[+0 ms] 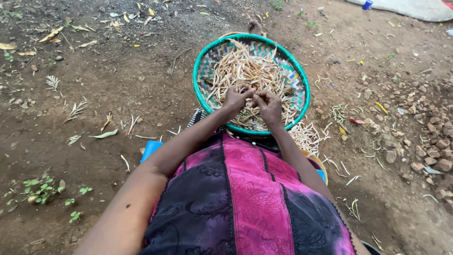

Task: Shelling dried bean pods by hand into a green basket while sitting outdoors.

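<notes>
where the bare brown ground (118, 94) spreads around the person, dry leaves, twigs and small green weeds lie scattered, and a patch of loose stones (429, 137) sits off to the right. a heap of emptied pale pods (309, 137) lies on the dirt just beside the basket's right edge, with a blue object (151, 148) showing under the left arm. nothing lies between the hands and the basket. the round woven basket (200, 71), rimmed in green, rests on the lap and is filled with a tangle of dry bean pods (245, 68). left hand (236, 99) and right hand (269, 104) meet over its near half, fingers pinched together on a pod.
</notes>
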